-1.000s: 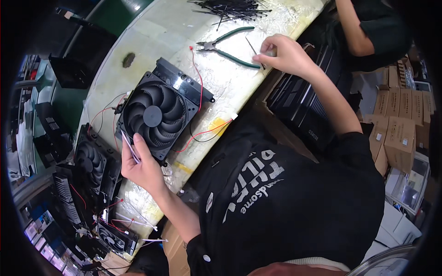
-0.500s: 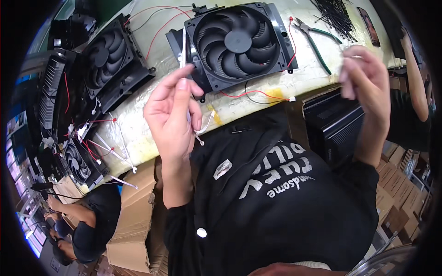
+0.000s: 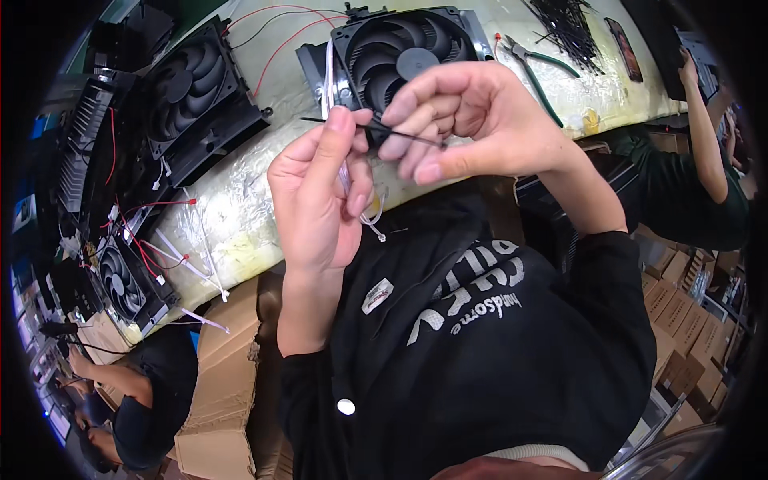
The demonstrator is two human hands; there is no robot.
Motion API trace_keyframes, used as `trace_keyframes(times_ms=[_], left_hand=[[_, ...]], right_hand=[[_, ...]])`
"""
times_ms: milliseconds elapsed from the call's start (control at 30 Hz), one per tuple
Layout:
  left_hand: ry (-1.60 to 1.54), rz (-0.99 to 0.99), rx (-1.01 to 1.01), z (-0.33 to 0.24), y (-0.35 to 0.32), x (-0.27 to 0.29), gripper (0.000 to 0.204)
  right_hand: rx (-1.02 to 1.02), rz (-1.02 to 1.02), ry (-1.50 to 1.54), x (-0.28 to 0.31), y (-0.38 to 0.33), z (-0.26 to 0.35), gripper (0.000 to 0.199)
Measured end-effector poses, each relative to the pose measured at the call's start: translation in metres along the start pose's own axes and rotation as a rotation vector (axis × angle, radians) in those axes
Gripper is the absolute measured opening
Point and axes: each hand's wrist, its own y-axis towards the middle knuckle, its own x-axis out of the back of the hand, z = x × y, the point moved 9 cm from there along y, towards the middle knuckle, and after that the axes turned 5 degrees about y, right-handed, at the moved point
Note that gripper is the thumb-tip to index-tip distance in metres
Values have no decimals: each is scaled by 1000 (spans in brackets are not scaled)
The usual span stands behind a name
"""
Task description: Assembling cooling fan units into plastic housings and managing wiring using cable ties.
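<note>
One thin black plastic zip tie (image 3: 376,126) spans both hands at twelve o'clock. The left hand (image 3: 316,188) pinches it, thumb to forefinger, beside bunched white cables (image 3: 329,72) too tangled to count; the right hand's (image 3: 488,120) fingers curl, grip unclear. Three square-framed black fans (image 3: 404,44) show at twelve, ten and nine o'clock, the first partly hidden.

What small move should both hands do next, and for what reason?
I would perhaps bend the thin black plastic cable tie around the slim white cables. The left hand holds both, the tie looks nearly straight rather than looped, and the right hand is close to its end.
</note>
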Motion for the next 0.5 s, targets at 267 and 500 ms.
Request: trace_keyframes(times_ms=[267, 500], left_hand=[[-43, -2, 51, 7, -1, -1, 25], [104, -109, -77, -3, -4, -5, 30]], right_hand=[[319, -27, -239, 4, -12, 13, 30], [671, -163, -512, 10, -13, 51, 18]])
